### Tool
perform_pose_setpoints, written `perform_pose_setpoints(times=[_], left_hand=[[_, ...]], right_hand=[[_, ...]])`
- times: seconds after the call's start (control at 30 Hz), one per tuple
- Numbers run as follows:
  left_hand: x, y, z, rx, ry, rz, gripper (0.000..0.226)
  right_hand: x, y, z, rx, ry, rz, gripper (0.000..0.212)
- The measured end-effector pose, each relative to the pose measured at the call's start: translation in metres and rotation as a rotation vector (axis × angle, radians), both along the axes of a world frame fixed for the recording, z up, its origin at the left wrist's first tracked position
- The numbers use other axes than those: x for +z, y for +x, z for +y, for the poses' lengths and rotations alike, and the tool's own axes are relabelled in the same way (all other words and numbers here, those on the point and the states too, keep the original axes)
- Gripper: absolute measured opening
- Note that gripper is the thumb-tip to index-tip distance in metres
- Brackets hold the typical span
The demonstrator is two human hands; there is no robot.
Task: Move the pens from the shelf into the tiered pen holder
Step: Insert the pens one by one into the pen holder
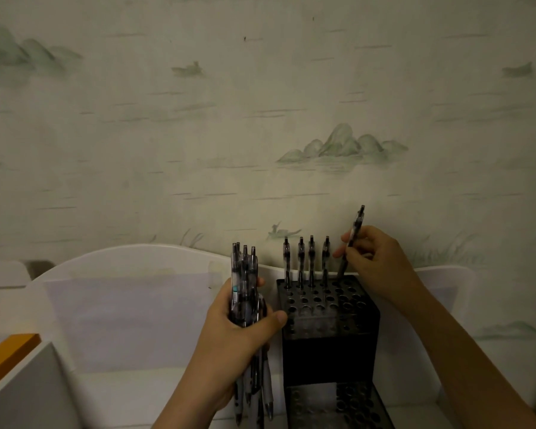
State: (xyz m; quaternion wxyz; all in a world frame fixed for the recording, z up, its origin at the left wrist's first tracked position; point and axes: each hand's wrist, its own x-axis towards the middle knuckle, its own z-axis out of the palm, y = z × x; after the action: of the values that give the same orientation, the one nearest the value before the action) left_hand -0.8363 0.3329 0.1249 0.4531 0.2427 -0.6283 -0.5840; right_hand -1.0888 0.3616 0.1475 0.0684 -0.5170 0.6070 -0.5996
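Black holder point(330, 323) has four standing pens point(300, 258).

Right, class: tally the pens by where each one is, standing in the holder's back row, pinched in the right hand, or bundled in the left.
Standing in the pen holder: 4
Right hand: 1
Left hand bundle: uncountable, overlapping
Total countable: 5

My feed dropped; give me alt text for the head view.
The right hand lowers a pen into the black pen holder's back row beside four standing pens, while the left hand grips a bundle of pens.
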Motion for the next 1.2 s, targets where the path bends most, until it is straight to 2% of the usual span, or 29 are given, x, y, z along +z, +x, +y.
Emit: perform_pose_setpoints(times=[0.33, 0.53, 0.77, 1.0, 1.2], left_hand=[[-0.003, -0.001, -0.001, 0.016, 0.026, -0.003, 0.044], [-0.004, -0.002, -0.001, 0.024, 0.031, -0.009, 0.043], [-0.005, -0.004, -0.001, 0.029, 0.023, -0.017, 0.044], [-0.005, -0.008, 0.0, 0.026, 0.026, -0.019, 0.044], [-0.003, -0.01, 0.001, 0.01, 0.011, -0.023, 0.043]], right_hand=[[-0.01, -0.003, -0.004, 0.023, 0.103, 0.064, 0.02], [-0.014, -0.001, -0.002, 0.013, 0.149, 0.176, 0.033], [-0.017, 0.0, 0.0, -0.035, 0.16, 0.281, 0.039], [-0.023, -0.006, 0.001, -0.05, 0.226, 0.242, 0.018], [-0.022, -0.006, 0.001, -0.065, 0.239, 0.243, 0.018]])
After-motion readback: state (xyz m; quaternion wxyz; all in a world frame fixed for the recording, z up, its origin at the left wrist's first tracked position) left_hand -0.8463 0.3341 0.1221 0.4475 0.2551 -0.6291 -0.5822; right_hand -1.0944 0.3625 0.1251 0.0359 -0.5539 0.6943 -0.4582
